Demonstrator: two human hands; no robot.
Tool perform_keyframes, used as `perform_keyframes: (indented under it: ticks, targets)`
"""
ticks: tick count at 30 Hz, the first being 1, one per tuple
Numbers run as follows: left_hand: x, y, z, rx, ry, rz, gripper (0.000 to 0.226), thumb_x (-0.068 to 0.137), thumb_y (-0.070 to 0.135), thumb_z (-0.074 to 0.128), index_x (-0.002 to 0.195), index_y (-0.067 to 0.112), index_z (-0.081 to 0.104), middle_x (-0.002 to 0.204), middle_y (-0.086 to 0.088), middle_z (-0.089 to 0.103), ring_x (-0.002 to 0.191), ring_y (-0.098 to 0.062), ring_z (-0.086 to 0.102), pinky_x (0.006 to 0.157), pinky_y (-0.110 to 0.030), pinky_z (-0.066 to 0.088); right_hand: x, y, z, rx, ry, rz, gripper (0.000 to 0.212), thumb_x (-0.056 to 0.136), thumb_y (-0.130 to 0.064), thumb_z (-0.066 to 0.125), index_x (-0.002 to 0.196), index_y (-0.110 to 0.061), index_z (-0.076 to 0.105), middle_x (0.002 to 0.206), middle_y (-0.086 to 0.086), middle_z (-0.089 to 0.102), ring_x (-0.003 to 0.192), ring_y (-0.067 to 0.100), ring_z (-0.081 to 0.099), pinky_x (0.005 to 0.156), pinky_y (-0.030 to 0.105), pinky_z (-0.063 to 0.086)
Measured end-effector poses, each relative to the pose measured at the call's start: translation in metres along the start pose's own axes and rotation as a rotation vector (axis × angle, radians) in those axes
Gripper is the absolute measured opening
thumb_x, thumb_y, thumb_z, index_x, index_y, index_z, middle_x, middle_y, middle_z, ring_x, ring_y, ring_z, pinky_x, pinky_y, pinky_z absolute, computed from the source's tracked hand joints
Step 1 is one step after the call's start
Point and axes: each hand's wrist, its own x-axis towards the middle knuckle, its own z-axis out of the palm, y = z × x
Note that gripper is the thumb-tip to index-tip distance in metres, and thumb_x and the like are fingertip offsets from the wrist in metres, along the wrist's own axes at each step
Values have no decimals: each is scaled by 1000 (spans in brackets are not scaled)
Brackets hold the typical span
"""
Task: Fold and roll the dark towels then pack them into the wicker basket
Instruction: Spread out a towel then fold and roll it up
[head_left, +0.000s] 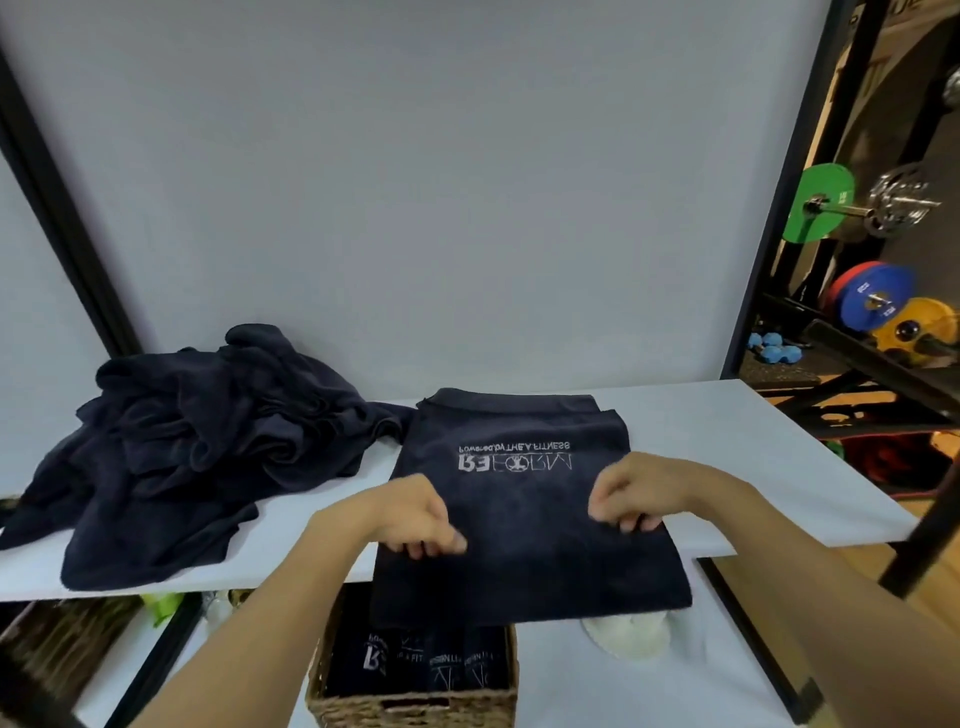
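The towel (524, 525) lies folded above the basket (415, 709), its near edge overhanging. Left hand (415, 514) and right hand (636, 493) each pinch it with curled fingers. Risk: an uneven pull skews the fold, and the overhang may slide down toward the basket.

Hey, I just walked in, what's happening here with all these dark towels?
A person is working on a flat, folded navy towel with white lettering that lies on the white table. The left hand and the right hand each pinch the cloth about midway along it, and its near end hangs over the table edge. A heap of unfolded dark towels sits at the left. The woven wicker basket below already holds several rolled towels.
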Motion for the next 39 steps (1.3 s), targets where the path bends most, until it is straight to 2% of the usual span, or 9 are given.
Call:
perform_keyframes:
  ticks: [3, 6, 12, 16, 20, 24, 28, 34, 39]
  targets:
    - [37, -10, -17, -24, 493, 14, 10, 85, 28, 66, 79, 21, 72, 75, 13, 68, 75, -7, 64, 77, -30, 55, 42, 16, -23, 21, 476, 70, 9, 89, -25, 63, 92, -19, 67, 92, -3, 66, 89, 18, 64, 75, 27, 49]
    - [79, -13, -34, -9, 667, -64, 17, 91, 23, 59, 106, 26, 66, 111, 9, 66, 101, -15, 62, 90, -34, 50, 90, 33, -43, -33, 618, 249, 34, 94, -37, 54, 116, -12, 55, 114, 4, 59, 104, 25, 56, 82, 35, 45]
    - [159, -22, -63, 60, 562, -181, 39, 87, 24, 66, 125, 20, 57, 118, -2, 63, 109, -28, 59, 86, -37, 49, 166, 59, -78, 45, 477, 351, 33, 80, -30, 70, 70, -5, 51, 75, 6, 56, 71, 24, 53, 56, 29, 36]
    - [172, -18, -85, 75, 533, -162, 13, 74, 17, 81, 75, 20, 67, 78, 6, 65, 83, -21, 65, 70, -30, 48, 169, 59, -99, 261, 382, 140, 22, 84, -20, 71, 86, 2, 67, 86, 7, 65, 76, 19, 56, 64, 28, 42]
    - [172, -15, -110, 35, 551, -72, 15, 70, 21, 85, 71, 19, 70, 71, 8, 66, 75, -12, 63, 65, -23, 46, 169, 54, -110, 559, 235, -109, 19, 95, -24, 60, 97, -5, 62, 92, 3, 67, 88, 15, 61, 77, 30, 50]
    - [187, -25, -114, -38, 401, 36, 13, 85, 24, 73, 78, 23, 62, 86, 7, 69, 83, -9, 61, 73, -22, 41, 190, 62, -105, 356, 304, -48, 17, 98, -32, 51, 95, -17, 58, 95, 2, 66, 86, 19, 60, 82, 41, 51]
    - [209, -36, -113, -18, 449, -27, 12, 98, 29, 55, 90, 20, 51, 86, -3, 66, 82, -22, 60, 70, -31, 43, 202, 59, -102, 164, 511, 11, 17, 101, -29, 46, 99, -14, 53, 89, 1, 61, 78, 16, 55, 63, 27, 39]
    - [230, -52, -115, 17, 492, -58, 13, 88, 21, 69, 82, 18, 57, 90, 1, 62, 90, -23, 60, 78, -31, 44, 218, 57, -90, -70, 655, 118, 16, 97, -26, 55, 97, -10, 55, 93, 4, 61, 92, 25, 57, 72, 33, 39]
    - [233, -54, -112, -103, 397, 8, 26, 77, 19, 80, 96, 23, 63, 101, 5, 64, 98, -14, 58, 84, -23, 39, 217, 50, -96, -54, 452, 192, 36, 86, -41, 68, 99, -9, 58, 95, 4, 61, 92, 25, 58, 71, 33, 43]
